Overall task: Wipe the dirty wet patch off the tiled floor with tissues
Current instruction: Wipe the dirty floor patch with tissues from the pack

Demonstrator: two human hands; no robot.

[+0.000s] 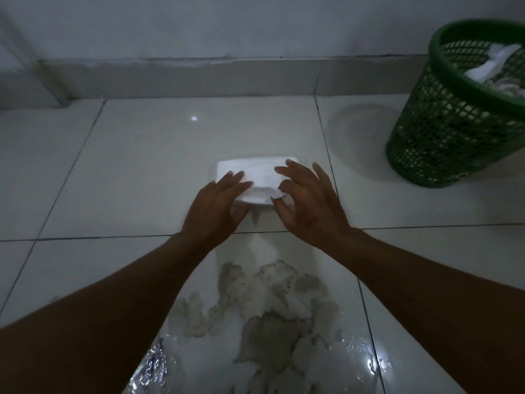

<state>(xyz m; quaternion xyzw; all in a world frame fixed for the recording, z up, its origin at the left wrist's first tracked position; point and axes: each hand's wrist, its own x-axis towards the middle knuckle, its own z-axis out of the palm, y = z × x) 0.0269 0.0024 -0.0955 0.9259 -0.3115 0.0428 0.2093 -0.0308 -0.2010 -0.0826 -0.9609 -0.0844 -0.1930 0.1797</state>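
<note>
A white pack of tissues (255, 173) lies on the tiled floor ahead of me. My left hand (217, 206) rests flat on the pack's near left side, fingers straight. My right hand (308, 201) hovers over its right end, thumb and forefinger pinching a tissue (279, 196) at the pack's opening, the other fingers spread. A grey, muddy wet patch (270, 305) spreads over the tile between my forearms, near the bottom of the view.
A green mesh wastebasket (454, 132) with crumpled white tissues (494, 66) inside stands at the right by the wall. A grey skirting (199, 78) runs along the wall behind the pack. Shiny wet reflections (153, 368) lie at the patch's near edge.
</note>
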